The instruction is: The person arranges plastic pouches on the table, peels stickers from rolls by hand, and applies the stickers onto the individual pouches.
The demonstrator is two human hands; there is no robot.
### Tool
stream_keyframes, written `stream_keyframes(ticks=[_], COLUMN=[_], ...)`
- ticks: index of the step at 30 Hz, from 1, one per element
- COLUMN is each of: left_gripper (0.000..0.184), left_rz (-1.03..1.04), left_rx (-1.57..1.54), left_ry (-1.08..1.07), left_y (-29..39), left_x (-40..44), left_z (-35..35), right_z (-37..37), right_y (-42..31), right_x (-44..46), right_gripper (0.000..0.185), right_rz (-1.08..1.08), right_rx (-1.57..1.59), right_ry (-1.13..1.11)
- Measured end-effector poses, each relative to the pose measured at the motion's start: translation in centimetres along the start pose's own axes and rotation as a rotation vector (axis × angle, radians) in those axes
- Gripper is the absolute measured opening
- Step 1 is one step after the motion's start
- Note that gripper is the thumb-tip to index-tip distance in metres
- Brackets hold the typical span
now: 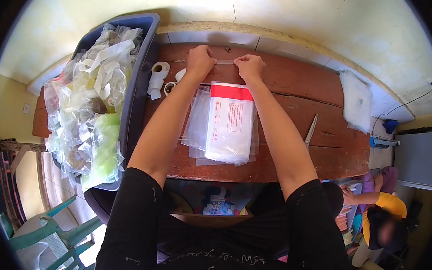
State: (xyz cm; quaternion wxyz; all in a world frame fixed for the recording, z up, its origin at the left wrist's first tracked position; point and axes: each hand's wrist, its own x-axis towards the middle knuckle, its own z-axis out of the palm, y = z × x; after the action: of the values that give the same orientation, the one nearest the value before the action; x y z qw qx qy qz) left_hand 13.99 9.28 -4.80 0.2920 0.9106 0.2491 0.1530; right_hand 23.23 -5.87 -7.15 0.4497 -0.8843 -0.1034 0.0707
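A short clear strip [225,62], which looks like tape, is stretched between my two hands above the far part of the brown wooden table [296,110]. My left hand [201,61] pinches its left end, and my right hand [249,67] pinches its right end. Nearer to me lies a white packet with a red band [230,121], wrapped in clear plastic, on top of clear plastic sheets [195,124]. Rolls of tape or labels [159,71] stand beside my left forearm. Scissors [311,131] lie to the right of the packet.
A dark blue bin [149,47] full of clear plastic packets stands at the left. A stack of clear plastic bags [355,100] lies at the table's right end. Green chairs [54,229] are at lower left. Another person [392,205] in yellow sits at lower right.
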Motion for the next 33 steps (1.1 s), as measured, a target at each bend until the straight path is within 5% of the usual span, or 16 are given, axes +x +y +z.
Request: stream_keyframes(ticks=[12,21,25,31,33], left_gripper=[0.021,0.034,0.047,0.068,0.073], left_rz=[-0.046,-0.150,-0.161,-0.227,-0.264], left_rx=[0.181,0.247,0.198,0.181,0.215], left_ry=[-0.022,0.074,-0.072,-0.106,-0.096], left_y=[2.8,3.1,-0.3,1.7,2.8], left_x=[-1.2,-1.9,-0.7,-0.9,-1.5], left_z=[-0.1,-0.9,-1.8,-1.5,-1.6], right_z=[-1.4,-1.6,-1.2,-1.7,-0.6], right_y=[-2.2,-0.9,-0.4,-1.6,-1.3], right_x=[-1.3,-0.6,-0.4,-1.2,-0.8], right_gripper=[0.009,0.028,0.035,0.045,0.053], right_rz=[0.109,0.175,0.170,0.092,-0.140], right_rx=[0.011,0.247,0.331,0.048,-0.310], right_ry=[-0.005,-0.079,-0.044,-0.059,0.046])
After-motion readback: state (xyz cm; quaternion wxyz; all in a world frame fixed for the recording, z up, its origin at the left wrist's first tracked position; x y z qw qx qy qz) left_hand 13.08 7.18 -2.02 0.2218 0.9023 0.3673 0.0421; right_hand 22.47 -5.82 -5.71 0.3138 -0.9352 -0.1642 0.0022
